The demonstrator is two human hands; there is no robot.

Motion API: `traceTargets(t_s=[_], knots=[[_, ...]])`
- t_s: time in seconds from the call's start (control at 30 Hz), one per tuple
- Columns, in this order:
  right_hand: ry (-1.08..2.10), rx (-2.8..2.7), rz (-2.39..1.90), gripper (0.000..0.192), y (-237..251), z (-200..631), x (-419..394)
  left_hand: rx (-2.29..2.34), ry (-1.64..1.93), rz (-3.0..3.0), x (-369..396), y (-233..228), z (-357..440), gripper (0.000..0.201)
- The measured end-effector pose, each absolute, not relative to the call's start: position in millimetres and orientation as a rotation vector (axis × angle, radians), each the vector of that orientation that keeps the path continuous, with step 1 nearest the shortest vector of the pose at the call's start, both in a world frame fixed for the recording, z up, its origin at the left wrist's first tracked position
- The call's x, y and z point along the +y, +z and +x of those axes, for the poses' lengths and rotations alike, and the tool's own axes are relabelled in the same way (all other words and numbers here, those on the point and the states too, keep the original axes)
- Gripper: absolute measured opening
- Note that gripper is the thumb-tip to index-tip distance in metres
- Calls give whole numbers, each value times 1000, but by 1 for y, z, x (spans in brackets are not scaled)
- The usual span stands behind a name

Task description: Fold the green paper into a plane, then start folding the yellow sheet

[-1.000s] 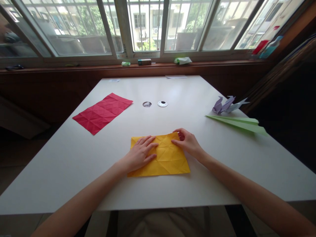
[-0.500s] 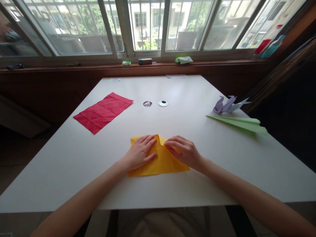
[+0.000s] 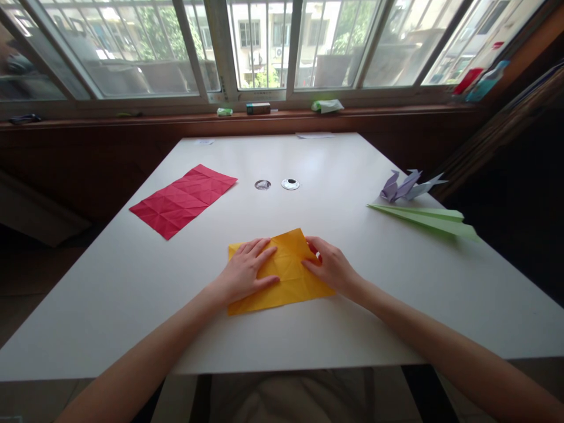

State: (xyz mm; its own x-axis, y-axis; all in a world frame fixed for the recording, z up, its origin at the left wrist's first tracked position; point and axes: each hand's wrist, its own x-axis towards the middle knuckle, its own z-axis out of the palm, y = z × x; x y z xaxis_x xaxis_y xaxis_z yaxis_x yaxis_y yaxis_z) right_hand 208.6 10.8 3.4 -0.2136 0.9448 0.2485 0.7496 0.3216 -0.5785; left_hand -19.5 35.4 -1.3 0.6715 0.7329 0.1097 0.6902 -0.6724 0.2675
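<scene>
A creased sheet of yellow origami paper [image 3: 288,270] lies on the white table in front of me. My left hand [image 3: 251,267] rests flat on its left part, palm down, fingers apart. At the paper's right side, my right hand [image 3: 328,264] has its thumb over the sheet and its fingers curled behind the edge. The upper right corner of the sheet sticks up beside those fingertips. My left palm hides part of the left side of the paper.
A creased red sheet [image 3: 185,200] lies on the table [image 3: 335,346] at the left. Two small round discs, one silvery [image 3: 263,185] and one white and black [image 3: 290,184], lie farther back. Purple folded birds [image 3: 400,187] and a green paper plane [image 3: 423,220] are at the right edge.
My right hand has turned the folded-over upper right flap of the yellow paper outward and up, so its corner now points away from me. My left hand has barely shifted.
</scene>
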Motion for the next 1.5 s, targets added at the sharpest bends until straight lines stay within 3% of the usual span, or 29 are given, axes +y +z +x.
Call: traceTargets(t_s=[0.2,0.37,0.47,0.63,0.87,1.2,1.5], knots=[[452,-1960,-1693,11,6,209,14,1147,309,2671,35,-4,-20,58],[473,-1922,-1779,22,8,213,18,1157,284,2654,34,-3,-20,58],[475,-1923,-1728,23,7,214,19,1168,259,2648,34,-3,-19,59],[512,-1980,-1463,7,0,211,16,1161,250,2654,34,-1,-19,60],[429,-2306,-949,22,-4,210,14,1121,330,2652,35,-3,-20,60],[157,-2524,-874,20,0,208,15,1077,297,2649,35,-1,-24,68],[23,-2705,-697,31,0,208,10,1076,256,2669,35,-2,-24,74]])
